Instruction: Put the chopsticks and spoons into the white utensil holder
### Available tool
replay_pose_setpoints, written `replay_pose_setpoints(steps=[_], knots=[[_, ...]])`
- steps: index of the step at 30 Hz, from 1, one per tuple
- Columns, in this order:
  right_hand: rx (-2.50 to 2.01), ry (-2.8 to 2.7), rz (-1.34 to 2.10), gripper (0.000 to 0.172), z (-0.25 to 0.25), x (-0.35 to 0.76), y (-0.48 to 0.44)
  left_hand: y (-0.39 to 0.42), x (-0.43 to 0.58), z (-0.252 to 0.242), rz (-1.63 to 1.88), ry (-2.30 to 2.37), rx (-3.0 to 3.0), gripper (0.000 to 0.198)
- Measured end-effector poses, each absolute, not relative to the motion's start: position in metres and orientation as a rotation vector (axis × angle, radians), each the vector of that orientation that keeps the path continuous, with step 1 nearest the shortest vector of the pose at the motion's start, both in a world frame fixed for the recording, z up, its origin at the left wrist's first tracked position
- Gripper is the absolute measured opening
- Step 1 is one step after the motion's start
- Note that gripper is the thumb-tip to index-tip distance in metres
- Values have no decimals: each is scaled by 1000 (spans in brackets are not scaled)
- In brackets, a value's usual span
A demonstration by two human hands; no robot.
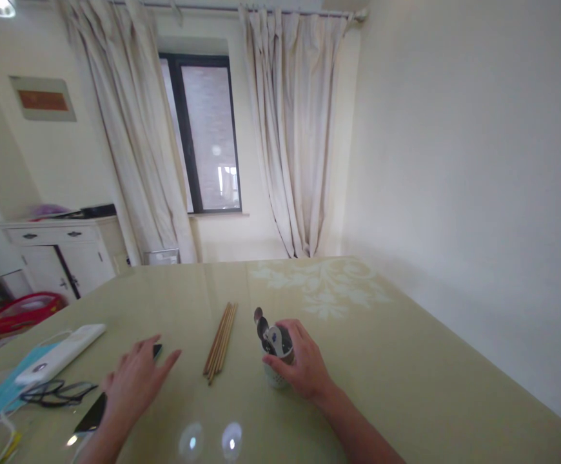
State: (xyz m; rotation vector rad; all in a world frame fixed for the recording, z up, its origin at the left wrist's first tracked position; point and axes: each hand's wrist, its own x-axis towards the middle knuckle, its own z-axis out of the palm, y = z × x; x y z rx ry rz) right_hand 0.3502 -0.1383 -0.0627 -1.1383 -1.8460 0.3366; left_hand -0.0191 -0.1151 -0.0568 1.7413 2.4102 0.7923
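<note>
My right hand (302, 361) is wrapped round a small white perforated utensil holder (275, 377) on the table. Several spoons (275, 338) stand in the holder, bowls up and leaning to the left. My left hand (135, 380) hovers or rests over a dark phone (91, 414), fingers spread and thumb apart; whether it touches the phone I cannot tell. Between my hands lies a bundle of wooden chopsticks (221, 341), side by side and pointing away from me.
On the left of the glossy table (358, 399) are black-framed glasses (58, 393), a white oblong device (62, 354) and a blue face mask (17, 380). A wall (478, 193) runs along the right edge. Beyond stand a white cabinet (68, 251) and a red basket (29, 309).
</note>
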Motion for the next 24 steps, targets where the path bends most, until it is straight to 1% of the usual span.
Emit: replay_pose_setpoints(steps=[2, 3, 4, 6, 8, 11, 13, 17, 20, 24], knots=[[-1136, -1850, 326, 60, -63, 351, -138, -115, 33, -38, 961, 2021, 1841, 62], [-1136, -1850, 322, 61, -63, 351, -138, -115, 58, -30, 1017, 1796, 1868, 60], [-1139, -1848, 318, 63, -63, 351, -139, -114, 83, -23, 1052, 1625, 1873, 60], [-1144, -1838, 307, 66, -62, 352, -139, -113, 123, -15, 1132, 1461, 1825, 61], [-1143, -1828, 302, 67, -62, 352, -140, -111, 150, -12, 1151, 1398, 1822, 57], [-1142, -1822, 310, 67, -62, 351, -141, -107, 167, -14, 1190, 1362, 1899, 35], [-1149, -1823, 311, 68, -61, 350, -141, -106, 168, -16, 1230, 1335, 1926, 27], [-1158, -1823, 314, 69, -60, 349, -142, -108, 165, -14, 1247, 1284, 1919, 30], [-1149, -1825, 319, 66, -60, 349, -142, -113, 168, -7, 1244, 1236, 1917, 28], [-1142, -1827, 308, 64, -63, 351, -141, -117, 165, 15, 1391, 1218, 1876, 29]])
